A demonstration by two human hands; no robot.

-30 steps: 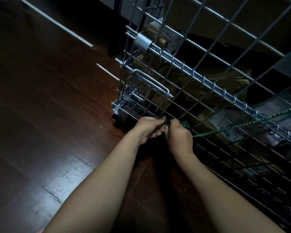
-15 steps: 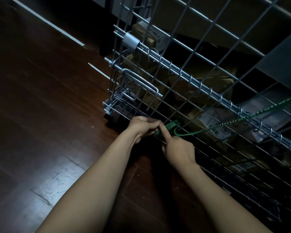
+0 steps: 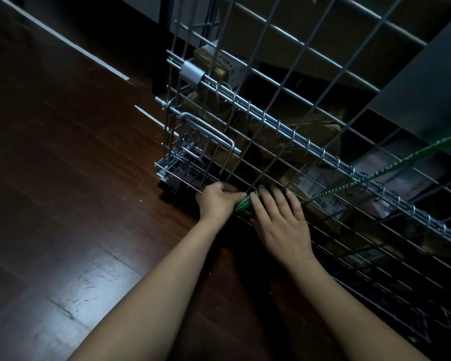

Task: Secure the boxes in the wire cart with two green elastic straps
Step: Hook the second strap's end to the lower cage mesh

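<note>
Two hands (image 3: 248, 207) working low on wire cart (image 3: 323, 162): left hand (image 3: 218, 201) pinching green strap (image 3: 242, 204) end, right hand (image 3: 281, 220) lying released alongside; strap running up-right across boxes (image 3: 315, 178).

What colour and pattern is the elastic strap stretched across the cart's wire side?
Green with small dark flecks, clearest in the head view on the strap near the left hand.

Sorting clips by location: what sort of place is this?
Probably a stockroom or home storage area: dark wood-plank floor, a wire cart loaded with labelled cardboard boxes, dim lighting.
</note>
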